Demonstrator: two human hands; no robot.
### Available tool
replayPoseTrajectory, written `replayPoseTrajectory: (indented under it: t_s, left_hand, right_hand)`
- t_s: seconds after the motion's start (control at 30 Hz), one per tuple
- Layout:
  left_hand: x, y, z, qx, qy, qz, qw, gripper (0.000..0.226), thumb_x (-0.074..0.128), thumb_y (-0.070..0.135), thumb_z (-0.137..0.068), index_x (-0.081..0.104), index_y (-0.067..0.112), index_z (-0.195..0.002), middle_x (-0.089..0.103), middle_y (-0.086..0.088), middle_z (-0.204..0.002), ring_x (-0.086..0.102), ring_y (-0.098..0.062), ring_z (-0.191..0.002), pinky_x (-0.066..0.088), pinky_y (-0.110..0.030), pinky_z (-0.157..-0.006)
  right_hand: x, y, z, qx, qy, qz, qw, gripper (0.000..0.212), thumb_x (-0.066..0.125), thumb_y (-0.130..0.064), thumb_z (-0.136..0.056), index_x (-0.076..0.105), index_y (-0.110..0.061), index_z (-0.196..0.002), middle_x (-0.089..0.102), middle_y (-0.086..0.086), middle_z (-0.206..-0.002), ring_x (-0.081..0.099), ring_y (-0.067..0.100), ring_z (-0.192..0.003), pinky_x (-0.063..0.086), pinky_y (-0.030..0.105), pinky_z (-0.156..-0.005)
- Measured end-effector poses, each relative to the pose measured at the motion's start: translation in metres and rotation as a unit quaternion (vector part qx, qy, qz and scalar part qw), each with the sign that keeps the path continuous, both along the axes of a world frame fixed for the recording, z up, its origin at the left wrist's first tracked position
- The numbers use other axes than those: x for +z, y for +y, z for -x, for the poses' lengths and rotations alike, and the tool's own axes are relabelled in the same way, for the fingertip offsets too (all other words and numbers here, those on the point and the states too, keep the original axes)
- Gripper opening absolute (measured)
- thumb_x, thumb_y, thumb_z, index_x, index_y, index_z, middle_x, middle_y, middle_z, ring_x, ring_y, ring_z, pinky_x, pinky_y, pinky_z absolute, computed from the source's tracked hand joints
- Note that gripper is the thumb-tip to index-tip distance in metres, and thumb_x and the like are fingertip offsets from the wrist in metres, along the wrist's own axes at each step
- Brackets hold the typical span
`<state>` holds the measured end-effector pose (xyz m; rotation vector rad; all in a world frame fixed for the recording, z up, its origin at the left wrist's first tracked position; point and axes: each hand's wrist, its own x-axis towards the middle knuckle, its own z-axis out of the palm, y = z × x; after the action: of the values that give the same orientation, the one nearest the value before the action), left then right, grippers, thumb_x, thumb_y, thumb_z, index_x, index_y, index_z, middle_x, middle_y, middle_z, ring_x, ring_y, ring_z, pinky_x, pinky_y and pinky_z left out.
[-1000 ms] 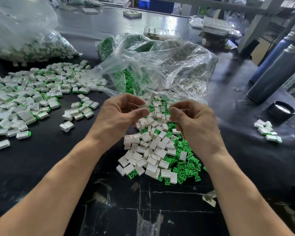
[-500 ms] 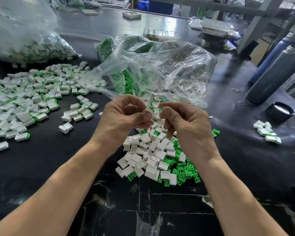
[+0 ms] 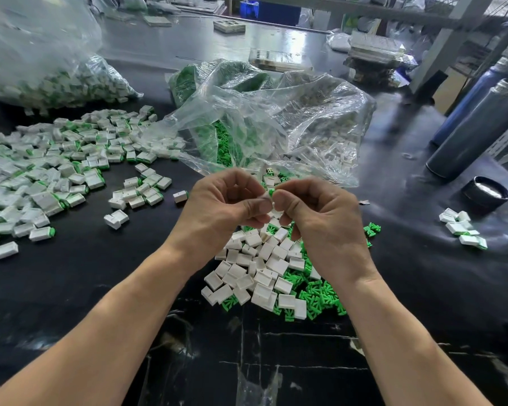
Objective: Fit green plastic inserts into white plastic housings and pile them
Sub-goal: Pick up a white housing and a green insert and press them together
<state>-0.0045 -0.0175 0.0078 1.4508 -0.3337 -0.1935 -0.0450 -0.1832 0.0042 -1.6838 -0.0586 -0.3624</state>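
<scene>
My left hand (image 3: 223, 206) pinches a small white housing (image 3: 265, 196) between thumb and fingers, mostly hidden. My right hand (image 3: 320, 218) pinches a green insert (image 3: 271, 191) whose tip shows at the housing's end; the two hands touch above the table. Below them lies a loose heap of white housings (image 3: 261, 268) mixed with green inserts (image 3: 314, 297). A wide spread of fitted white-and-green pieces (image 3: 56, 168) covers the table's left side.
A crumpled clear bag (image 3: 276, 121) with green inserts and white housings lies open behind my hands. Another full bag (image 3: 41, 71) sits far left. Two dark bottles (image 3: 475, 124), a black lid (image 3: 486, 194) and a few fitted pieces (image 3: 462, 227) are on the right.
My hands have come together from a small gap until the thumbs meet, bringing the green insert against the white housing. The view has shifted slightly.
</scene>
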Motion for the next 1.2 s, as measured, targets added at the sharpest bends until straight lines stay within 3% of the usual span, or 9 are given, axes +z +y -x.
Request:
replayPoseTrajectory:
  t_s: [0.3,0.53,0.63,0.73,0.83,1.0,1.2]
  left_hand:
    - [0.0001,0.0017,-0.0006,0.012,-0.005,-0.005,1.0,0.028,0.08,0.013,-0.069,0.068,0.007,-0.094,0.074,-0.008,-0.078,0.071,-0.023,-0.069,0.064,-0.034,-0.07]
    - [0.0001,0.0023,-0.0011,0.001,-0.001,0.002,1.0,0.019,0.075,-0.003,-0.082,0.072,-0.002,-0.101,0.075,-0.016,-0.085,0.073,-0.023,-0.07,0.064,-0.032,-0.071]
    - [0.0013,0.0018,-0.0004,0.012,-0.009,-0.004,1.0,0.023,0.077,0.007,-0.077,0.073,0.0,-0.098,0.077,-0.014,-0.083,0.074,-0.023,-0.07,0.064,-0.033,-0.07]
    - [0.0004,-0.0004,0.0009,0.03,-0.027,-0.027,0.999,0.024,0.079,0.012,-0.073,0.075,0.003,-0.095,0.078,-0.01,-0.082,0.076,-0.024,-0.071,0.064,-0.037,-0.071]
    - [-0.0035,-0.0011,0.0005,0.046,-0.044,-0.048,0.997,0.015,0.079,-0.003,-0.08,0.076,0.006,-0.092,0.078,-0.008,-0.08,0.077,-0.027,-0.072,0.064,-0.044,-0.072]
    - [-0.0048,-0.0007,-0.0003,0.052,-0.055,-0.078,0.994,0.019,0.076,-0.01,-0.083,0.077,0.009,-0.088,0.077,-0.006,-0.074,0.076,-0.023,-0.066,0.065,-0.036,-0.065]
    - [-0.0031,0.0006,0.0002,0.039,-0.063,-0.091,0.993,0.026,0.075,-0.012,-0.082,0.077,0.013,-0.083,0.076,-0.005,-0.071,0.075,-0.022,-0.063,0.061,-0.027,-0.06]
  right_hand:
    - [0.0028,-0.0016,0.003,-0.003,0.001,0.085,0.996,0.01,0.076,-0.012,-0.092,0.076,-0.022,-0.093,0.074,-0.009,-0.078,0.066,0.005,-0.067,0.047,0.014,-0.059]
    - [0.001,-0.0016,0.0025,-0.004,-0.001,0.081,0.997,0.013,0.075,-0.011,-0.093,0.076,-0.024,-0.096,0.073,-0.014,-0.077,0.068,0.005,-0.068,0.051,0.015,-0.059]
    - [-0.0002,-0.0017,0.0026,-0.011,-0.002,0.085,0.996,0.016,0.074,-0.012,-0.094,0.075,-0.028,-0.095,0.074,-0.014,-0.078,0.069,0.006,-0.069,0.051,0.016,-0.06]
    - [-0.0017,-0.0006,0.0028,-0.035,-0.004,0.116,0.993,0.019,0.075,-0.013,-0.094,0.073,-0.033,-0.091,0.074,-0.013,-0.077,0.069,0.009,-0.069,0.053,0.026,-0.06]
    - [-0.0031,0.0008,0.0031,-0.054,-0.008,0.152,0.987,0.019,0.075,-0.014,-0.093,0.073,-0.033,-0.089,0.073,-0.011,-0.075,0.069,0.014,-0.068,0.057,0.034,-0.059]
    - [-0.0028,0.0023,0.0034,-0.072,-0.027,0.227,0.971,0.009,0.077,-0.012,-0.092,0.077,-0.02,-0.092,0.067,-0.015,-0.07,0.065,0.007,-0.065,0.052,0.022,-0.06]
    - [-0.0001,0.0028,0.0042,-0.082,-0.038,0.279,0.956,0.008,0.077,-0.011,-0.09,0.078,-0.018,-0.091,0.063,-0.019,-0.07,0.06,-0.001,-0.064,0.04,0.009,-0.06]
